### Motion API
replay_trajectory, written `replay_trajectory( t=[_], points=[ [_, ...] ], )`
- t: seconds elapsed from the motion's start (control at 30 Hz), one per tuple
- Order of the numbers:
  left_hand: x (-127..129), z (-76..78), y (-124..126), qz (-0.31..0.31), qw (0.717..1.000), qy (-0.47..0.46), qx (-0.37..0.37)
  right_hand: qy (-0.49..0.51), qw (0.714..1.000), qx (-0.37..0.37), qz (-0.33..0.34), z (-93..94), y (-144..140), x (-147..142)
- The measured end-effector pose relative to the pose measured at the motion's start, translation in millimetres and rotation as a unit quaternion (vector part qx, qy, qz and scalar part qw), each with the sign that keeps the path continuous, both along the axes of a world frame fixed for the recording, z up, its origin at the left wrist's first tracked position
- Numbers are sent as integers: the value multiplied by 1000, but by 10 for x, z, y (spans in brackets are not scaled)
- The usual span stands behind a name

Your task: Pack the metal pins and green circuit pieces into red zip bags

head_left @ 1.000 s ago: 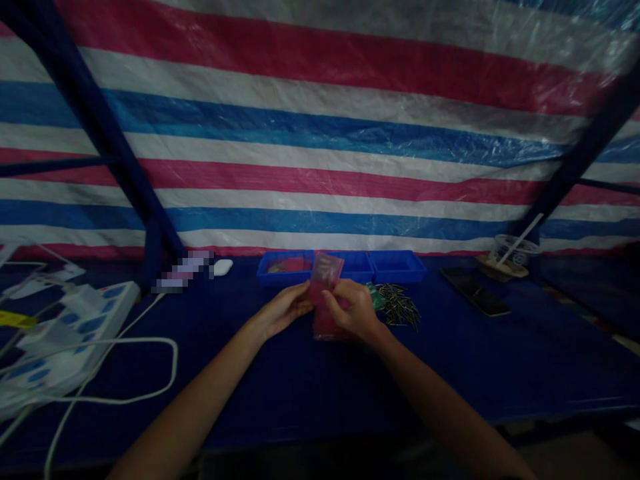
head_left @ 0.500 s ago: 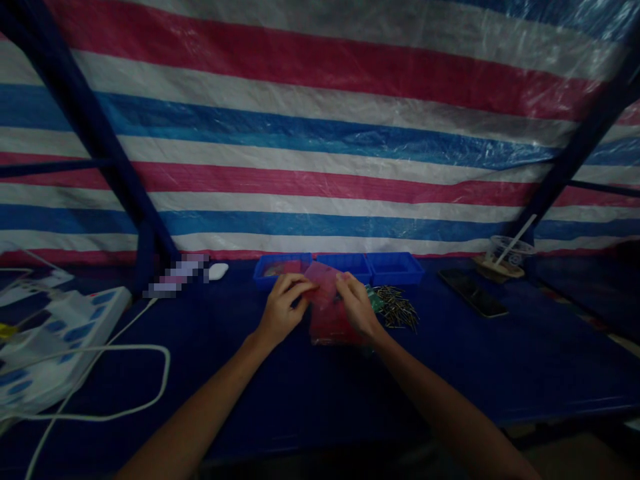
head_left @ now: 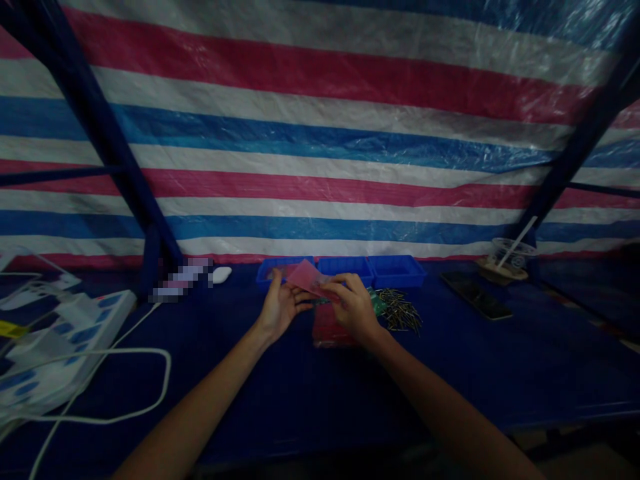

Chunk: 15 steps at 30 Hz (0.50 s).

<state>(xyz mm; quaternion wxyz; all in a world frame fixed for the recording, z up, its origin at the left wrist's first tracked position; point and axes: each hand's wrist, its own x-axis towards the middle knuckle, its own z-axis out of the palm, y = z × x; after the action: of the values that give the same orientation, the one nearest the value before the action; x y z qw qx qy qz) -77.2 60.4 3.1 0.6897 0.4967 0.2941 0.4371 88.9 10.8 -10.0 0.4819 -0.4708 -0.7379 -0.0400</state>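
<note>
My right hand (head_left: 354, 308) pinches the right end of a small pink translucent plastic bag (head_left: 304, 277), which is tilted above the table. My left hand (head_left: 280, 308) is turned palm up with its fingers apart, close under the bag's left side; whether the fingertips touch it I cannot tell. Below my right hand lies a stack of red-pink plastic bags (head_left: 330, 330), partly hidden by that hand. Just right of it are a green piece (head_left: 376, 301) and a loose pile of thin metal screws or pins (head_left: 400, 312).
Three blue bins stand in a row at the back: a left bin (head_left: 263, 272) with pinkish contents, a middle bin (head_left: 357, 268) and a right bin (head_left: 399, 272). A phone (head_left: 475, 295) lies at right. White power strips (head_left: 85, 340) and a cable (head_left: 167, 373) occupy the left.
My left hand has let go of the pink bag and turned palm up, fingers spreading. My right hand still holds the bag, now tilted further to the left.
</note>
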Motion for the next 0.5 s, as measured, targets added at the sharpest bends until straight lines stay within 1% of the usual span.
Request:
replay_trajectory(
  t=[0.03, 0.07, 0.13, 0.17, 0.23, 0.27, 0.3, 0.33, 0.37, 0.43, 0.47, 0.5],
  points=[
    [-2, 7, 0, 15, 1000, -18, -17, -12, 1000, 2, -2, -12, 3, 1],
    [-5, 8, 4, 43, 999, -23, -20, -22, 1000, 1, -4, -21, 4, -2],
    [-12, -7, 17, 115, 993, -6, 8, -34, 999, -6, -10, -30, 0, -17],
    [-18, -19, 25, 152, 987, 8, 41, -35, 999, -14, -12, -29, -4, -29],
    [-34, -38, 27, 222, 963, 50, 143, -18, 999, -47, -12, -15, -13, -57],
    [-44, -41, 18, 249, 942, 80, 209, 6, 997, -72, -6, -3, -16, -73],
    [-53, -41, 0, 267, 915, 114, 282, 42, 994, -103, 9, 13, -18, -89],
    [-59, -37, -25, 272, 881, 150, 356, 90, 986, -139, 36, 31, -19, -104],
    [-61, -33, -57, 261, 847, 182, 427, 146, 971, -176, 72, 51, -17, -118],
    [-48, -29, -129, 194, 780, 229, 549, 255, 925, -238, 149, 89, -11, -141],
    [-33, -31, -163, 156, 750, 243, 595, 296, 902, -260, 178, 103, -6, -150],
    [-15, -36, -192, 124, 727, 255, 626, 326, 885, -271, 193, 110, -1, -157]
  ],
)
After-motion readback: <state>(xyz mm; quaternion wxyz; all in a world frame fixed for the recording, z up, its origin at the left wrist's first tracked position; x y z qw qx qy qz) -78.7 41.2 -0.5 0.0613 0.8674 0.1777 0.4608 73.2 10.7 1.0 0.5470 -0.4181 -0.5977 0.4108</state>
